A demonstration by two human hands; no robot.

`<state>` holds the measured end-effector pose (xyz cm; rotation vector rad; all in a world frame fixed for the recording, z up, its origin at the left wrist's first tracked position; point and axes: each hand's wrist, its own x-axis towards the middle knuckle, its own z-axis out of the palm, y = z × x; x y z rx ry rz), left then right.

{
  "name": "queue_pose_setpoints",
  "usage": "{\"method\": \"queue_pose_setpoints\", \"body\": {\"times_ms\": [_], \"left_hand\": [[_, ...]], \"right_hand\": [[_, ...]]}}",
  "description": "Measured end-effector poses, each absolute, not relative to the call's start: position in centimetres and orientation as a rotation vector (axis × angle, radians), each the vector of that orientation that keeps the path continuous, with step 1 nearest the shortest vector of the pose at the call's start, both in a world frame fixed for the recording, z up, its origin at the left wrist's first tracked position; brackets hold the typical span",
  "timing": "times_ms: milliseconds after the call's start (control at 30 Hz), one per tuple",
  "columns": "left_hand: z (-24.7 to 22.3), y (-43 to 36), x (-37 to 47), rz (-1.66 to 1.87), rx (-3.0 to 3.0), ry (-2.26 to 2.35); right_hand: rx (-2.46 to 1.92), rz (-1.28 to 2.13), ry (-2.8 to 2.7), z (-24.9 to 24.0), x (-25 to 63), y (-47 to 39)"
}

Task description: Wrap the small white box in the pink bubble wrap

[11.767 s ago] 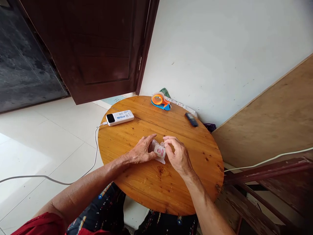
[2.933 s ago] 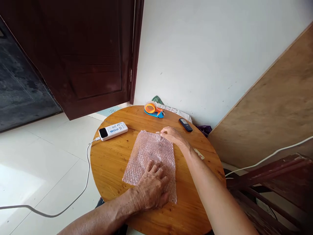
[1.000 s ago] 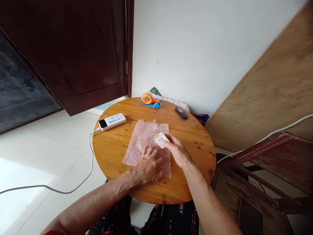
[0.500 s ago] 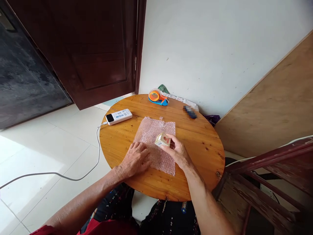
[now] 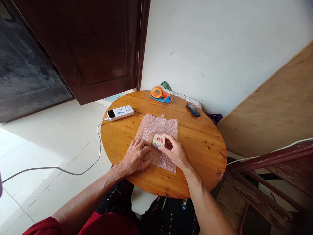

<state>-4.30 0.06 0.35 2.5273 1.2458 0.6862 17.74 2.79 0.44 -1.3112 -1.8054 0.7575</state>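
Small box (image 5: 158, 140): cream, with a red emblem and red lettering on its upper face, located over the middle of the bubble wrap (image 5: 156, 125), near the centre of the table. The panels in view appear closed; the contents are hidden. Whether its underside touches the wrap cannot be determined.

Right hand (image 5: 179, 153): pinching the box at its right end, thumb at the near edge, fingers at the far side.

Left hand (image 5: 134, 155): laid palm down across the left edge of the wrap, fingers side by side, thumb apart, gripping nothing; its fingertips are just beside the box.

Bubble wrap: pinkish, lying flat. Single sheet or pouch cannot be determined. A small clear piece (image 5: 163, 115) lies near its far edge.

Table (image 5: 195, 147): round, wooden, knotted. At the far edge, an orange and blue tape dispenser (image 5: 160, 94) carries a roll of tape. Far left, a white device (image 5: 121, 113) with a dark screen is joined to a cable (image 5: 73, 174). Far right, a dark, elongated object (image 5: 193, 110), partly obscured by pixelation.

Beyond the table, a purple bag-like item (image 5: 215, 118), contents not discernible.
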Motion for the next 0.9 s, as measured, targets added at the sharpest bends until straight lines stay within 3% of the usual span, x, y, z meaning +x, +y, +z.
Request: {"method": "queue_pose_setpoints", "body": {"times_ms": [667,900], "left_hand": [[0.9,-0.6,-5.5,0.851,2.471,1.185],[1.3,-1.5,-5.9,0.754,2.606,1.190]], "right_hand": [[-1.331,0.660,-1.871,-0.2,17.7,2.9],[-1.314,0.604,-1.874,-0.3,17.5,2.9]]}}
